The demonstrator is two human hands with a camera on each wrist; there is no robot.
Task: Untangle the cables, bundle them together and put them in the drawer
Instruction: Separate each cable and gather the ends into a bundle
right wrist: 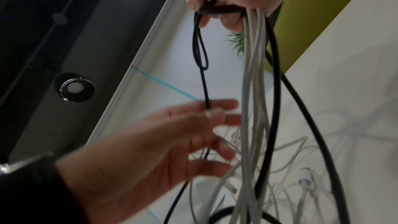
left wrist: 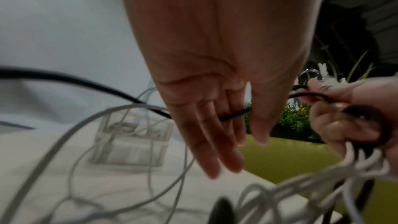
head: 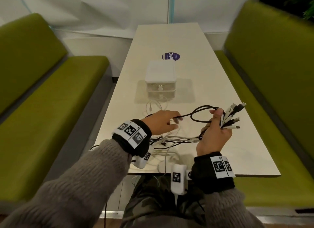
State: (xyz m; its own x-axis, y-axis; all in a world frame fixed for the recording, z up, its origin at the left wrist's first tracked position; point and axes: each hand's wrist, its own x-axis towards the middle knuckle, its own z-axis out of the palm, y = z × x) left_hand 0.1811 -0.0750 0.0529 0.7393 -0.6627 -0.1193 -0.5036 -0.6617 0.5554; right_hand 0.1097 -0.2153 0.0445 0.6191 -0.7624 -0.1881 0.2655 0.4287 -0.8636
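- My right fingers point(head: 216, 116) clench the cable bundle point(head: 229, 115), plugs fanning out.
- My left fingers point(head: 177, 120) lie straight, black cable point(right wrist: 204, 88) threading between them.

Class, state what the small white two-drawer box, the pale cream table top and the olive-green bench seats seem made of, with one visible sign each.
Small white two-drawer box: likely plastic; matt lid, translucent drawer fronts.
Pale cream table top: probably laminate; smooth, faintly glossy, thin edge.
Olive-green bench seats: padded upholstery, fabric or vinyl; soft rounded edges.
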